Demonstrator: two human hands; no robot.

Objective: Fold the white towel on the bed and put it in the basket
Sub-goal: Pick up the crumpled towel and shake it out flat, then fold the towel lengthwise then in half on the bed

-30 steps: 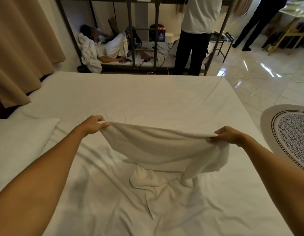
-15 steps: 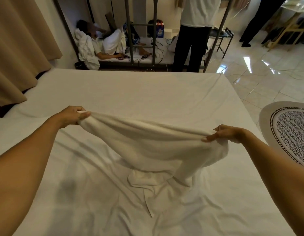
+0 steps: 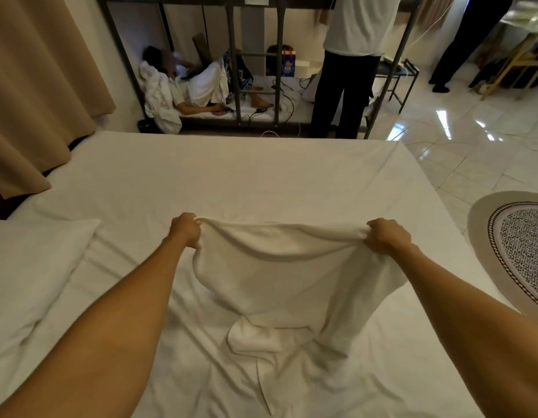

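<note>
The white towel (image 3: 280,276) hangs stretched between my two hands above the bed (image 3: 231,176). My left hand (image 3: 185,230) grips its upper left corner and my right hand (image 3: 385,236) grips its upper right corner. The top edge sags a little between them. The towel's lower end lies bunched on the wrinkled sheet near me. No basket is in view.
A white pillow (image 3: 29,267) lies at the bed's left. Beige curtains (image 3: 35,86) hang at the left. Beyond the bed stands a metal bunk frame (image 3: 255,70) with a person lying in it and a person (image 3: 352,70) standing beside it. A round rug (image 3: 521,251) lies on the tiled floor at right.
Both hands have lifted the towel's top edge and carried it forward over the bed. My left hand has moved right, closer to my right hand, so the towel hangs flatter.
</note>
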